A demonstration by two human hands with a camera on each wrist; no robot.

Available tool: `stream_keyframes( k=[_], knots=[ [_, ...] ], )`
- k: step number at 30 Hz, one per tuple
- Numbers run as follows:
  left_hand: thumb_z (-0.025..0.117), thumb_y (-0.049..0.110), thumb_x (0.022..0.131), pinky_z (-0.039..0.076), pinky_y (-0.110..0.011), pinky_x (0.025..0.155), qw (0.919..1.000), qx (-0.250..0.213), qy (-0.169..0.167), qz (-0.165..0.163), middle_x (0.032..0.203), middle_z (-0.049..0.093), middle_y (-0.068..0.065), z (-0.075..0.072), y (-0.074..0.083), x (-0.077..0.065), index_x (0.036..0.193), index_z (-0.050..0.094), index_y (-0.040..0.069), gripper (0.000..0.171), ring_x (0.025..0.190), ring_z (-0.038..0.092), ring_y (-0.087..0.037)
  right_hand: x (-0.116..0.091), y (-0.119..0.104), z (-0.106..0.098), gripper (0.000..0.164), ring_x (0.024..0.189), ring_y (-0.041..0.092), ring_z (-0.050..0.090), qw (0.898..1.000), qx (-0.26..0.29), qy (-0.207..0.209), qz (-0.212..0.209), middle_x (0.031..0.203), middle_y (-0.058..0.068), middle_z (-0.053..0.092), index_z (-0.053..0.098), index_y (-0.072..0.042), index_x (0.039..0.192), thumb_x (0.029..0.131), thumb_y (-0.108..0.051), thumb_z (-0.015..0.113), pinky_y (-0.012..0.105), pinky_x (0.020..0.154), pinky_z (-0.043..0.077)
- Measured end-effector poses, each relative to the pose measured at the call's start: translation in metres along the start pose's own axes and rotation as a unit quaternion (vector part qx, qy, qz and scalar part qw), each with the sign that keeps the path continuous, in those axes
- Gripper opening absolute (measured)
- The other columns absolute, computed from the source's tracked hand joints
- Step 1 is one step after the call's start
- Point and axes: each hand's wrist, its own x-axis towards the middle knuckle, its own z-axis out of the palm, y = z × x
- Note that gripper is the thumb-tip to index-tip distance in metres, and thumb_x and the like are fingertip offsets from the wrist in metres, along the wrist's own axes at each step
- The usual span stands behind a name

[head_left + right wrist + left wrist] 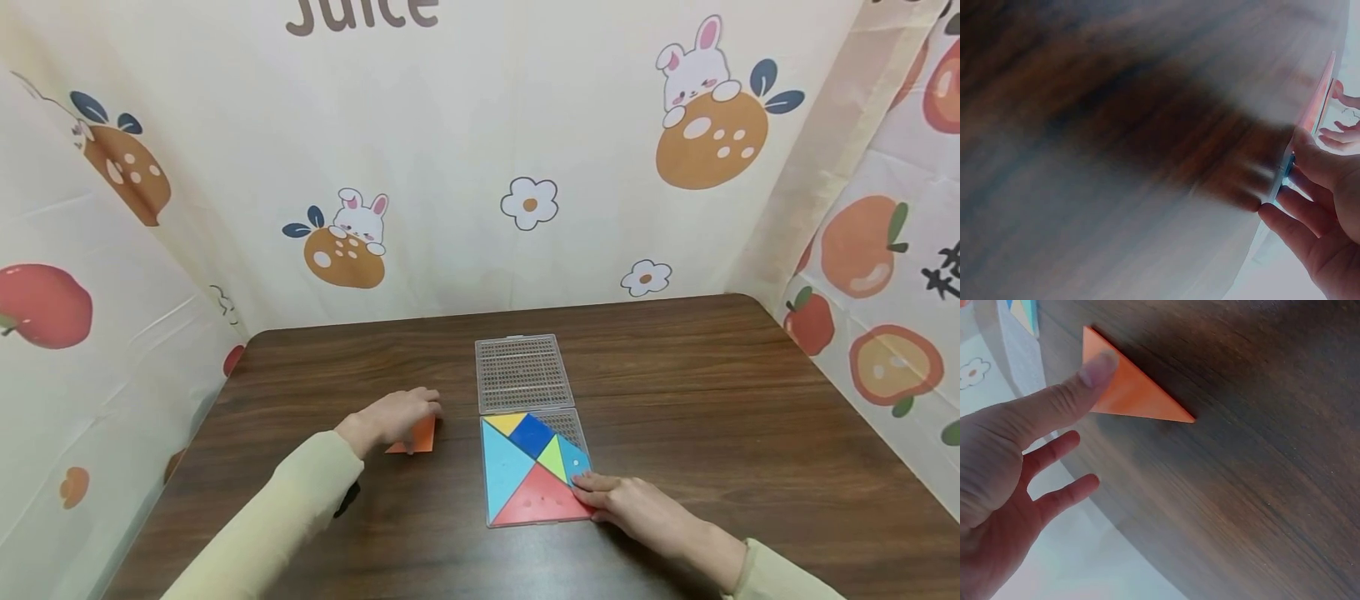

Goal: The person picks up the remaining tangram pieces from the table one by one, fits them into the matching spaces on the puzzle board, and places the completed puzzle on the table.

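Observation:
In the head view my left hand (pixel 393 417) is over the left middle of the table, pinching an orange triangle tile (pixel 424 435). Its thumb lies across the tile's face in the left wrist view, two other fingers are spread apart, and the rest are hidden. My right hand (pixel 637 507) holds the near right corner of a clear plastic tangram case (pixel 487 500), fingertips by the red triangle (pixel 542 500). Also in the case are a light blue triangle (pixel 504 467), a yellow piece (pixel 504 422), a dark blue square (pixel 532 435), a green triangle (pixel 553 457) and a blue piece (pixel 573 454).
The case's gridded lid (pixel 522 373) lies folded back on the far side. Part of the case's gridded base (pixel 567 423) shows uncovered at its far right. A dark wooden table (pixel 712 375) carries everything, with a printed curtain (pixel 450 142) behind and at both sides.

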Motion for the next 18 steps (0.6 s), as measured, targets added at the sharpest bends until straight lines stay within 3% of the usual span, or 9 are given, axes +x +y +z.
stream_keyframes(
  k=[7,18],
  knots=[
    [0.083,0.003,0.055,0.044,-0.031,0.078,0.9998,-0.005,0.014,0.011,0.102,0.052,0.001,0.005,-0.010,0.005,0.101,0.061,0.010,0.052,0.095,0.047,-0.016,0.000,0.000,0.001,0.032,0.102,0.023,0.056,1.000,0.000,0.000,0.001,0.114,0.010,0.059,0.063,-0.005,0.111,0.080,-0.013,0.064,0.035,0.073,0.049],
    [0.082,0.020,0.054,0.042,-0.028,0.069,0.9952,-0.094,0.016,-0.022,0.094,0.047,-0.003,0.010,-0.020,0.006,0.095,0.057,0.006,0.050,0.078,0.044,-0.014,0.000,0.001,0.001,0.032,0.102,0.023,0.056,1.000,-0.003,0.000,0.004,0.114,0.010,0.058,0.063,-0.006,0.111,0.080,-0.013,0.064,0.036,0.074,0.049]
  ],
)
